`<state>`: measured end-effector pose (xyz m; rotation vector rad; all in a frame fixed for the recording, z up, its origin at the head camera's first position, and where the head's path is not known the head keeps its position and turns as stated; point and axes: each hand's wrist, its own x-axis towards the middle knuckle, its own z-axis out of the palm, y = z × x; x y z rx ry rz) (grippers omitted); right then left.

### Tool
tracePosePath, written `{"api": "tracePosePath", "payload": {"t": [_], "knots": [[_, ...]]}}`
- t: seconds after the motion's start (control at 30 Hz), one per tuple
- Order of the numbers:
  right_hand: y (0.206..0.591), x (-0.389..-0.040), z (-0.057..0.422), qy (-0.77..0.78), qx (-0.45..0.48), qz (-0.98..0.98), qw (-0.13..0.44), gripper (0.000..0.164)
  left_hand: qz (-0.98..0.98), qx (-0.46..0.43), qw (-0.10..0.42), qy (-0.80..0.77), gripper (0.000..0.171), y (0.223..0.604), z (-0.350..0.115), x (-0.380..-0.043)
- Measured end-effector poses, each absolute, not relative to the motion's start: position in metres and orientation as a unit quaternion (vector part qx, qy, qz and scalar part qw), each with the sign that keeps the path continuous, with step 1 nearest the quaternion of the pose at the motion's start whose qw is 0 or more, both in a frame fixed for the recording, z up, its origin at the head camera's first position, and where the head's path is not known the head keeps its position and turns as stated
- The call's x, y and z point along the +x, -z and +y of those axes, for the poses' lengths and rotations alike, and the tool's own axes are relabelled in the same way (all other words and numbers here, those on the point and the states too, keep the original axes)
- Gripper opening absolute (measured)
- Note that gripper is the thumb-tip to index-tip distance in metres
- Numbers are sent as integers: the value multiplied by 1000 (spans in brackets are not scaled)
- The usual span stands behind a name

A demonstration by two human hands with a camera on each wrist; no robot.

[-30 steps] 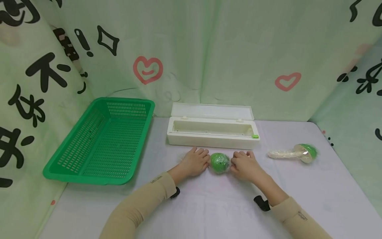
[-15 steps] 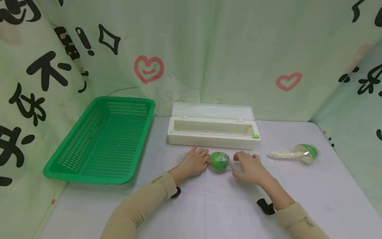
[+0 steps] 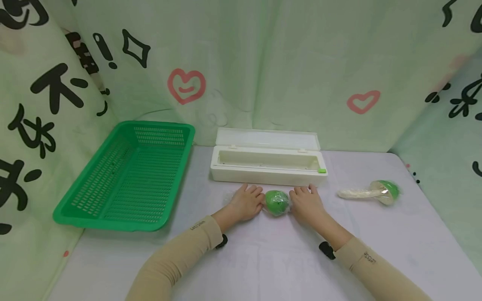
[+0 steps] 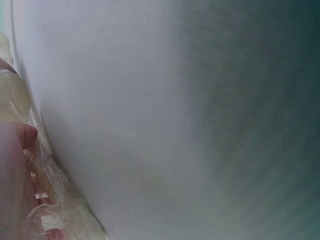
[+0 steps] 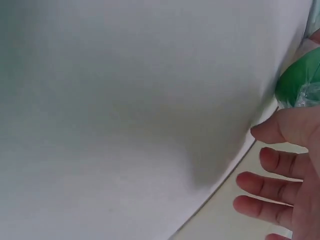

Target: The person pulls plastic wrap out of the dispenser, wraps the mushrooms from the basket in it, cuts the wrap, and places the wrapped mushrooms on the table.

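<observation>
A round green head (image 3: pixel 277 202) in clear film lies on the table between the two hands. My left hand (image 3: pixel 242 204) lies at its left side, gripping the pale film-wrapped handle (image 4: pixel 75 212), mostly hidden under the hand in the head view. At the head's right edge is my right hand (image 3: pixel 306 205). In the right wrist view its thumb and fingers stand apart with nothing between them, the thumb close by the green head (image 5: pixel 300 80). A similar film-wrapped thing, with a pale stick handle (image 3: pixel 357 194) and a green-and-cream head, lies to the right.
Behind the hands stands a long white box (image 3: pixel 269 173) with its lid raised and a small green tab at its right end. A green slatted plastic basket (image 3: pixel 171 213) is at the left. Printed curtains (image 3: pixel 293 75) surround the white-covered table (image 3: pixel 260 267).
My right hand drew back to the right with its fingers spread, then came in again against the green head's right side. The left hand and wrapped thing have hardly moved.
</observation>
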<state>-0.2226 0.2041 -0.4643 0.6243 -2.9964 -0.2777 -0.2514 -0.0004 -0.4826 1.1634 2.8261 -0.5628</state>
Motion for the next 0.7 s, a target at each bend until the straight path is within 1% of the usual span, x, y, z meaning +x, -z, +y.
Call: {"api": "tracePosePath", "payload": {"t": [0.17,0.4,0.53,0.7], "knots": [[462,-231,193,83,197,-977,21,42,905,377,8,197,43,482,-1,-251],[465,-232,182,-17,167,-986,16,38,900,378,-1,217,45,482,-1,-251],[463,-231,185,-35,166,-985,12,40,901,377,3,217,45,484,-2,-252],[450,-226,194,-30,159,-987,-13,49,903,376,7,207,44,484,-2,-252]]}}
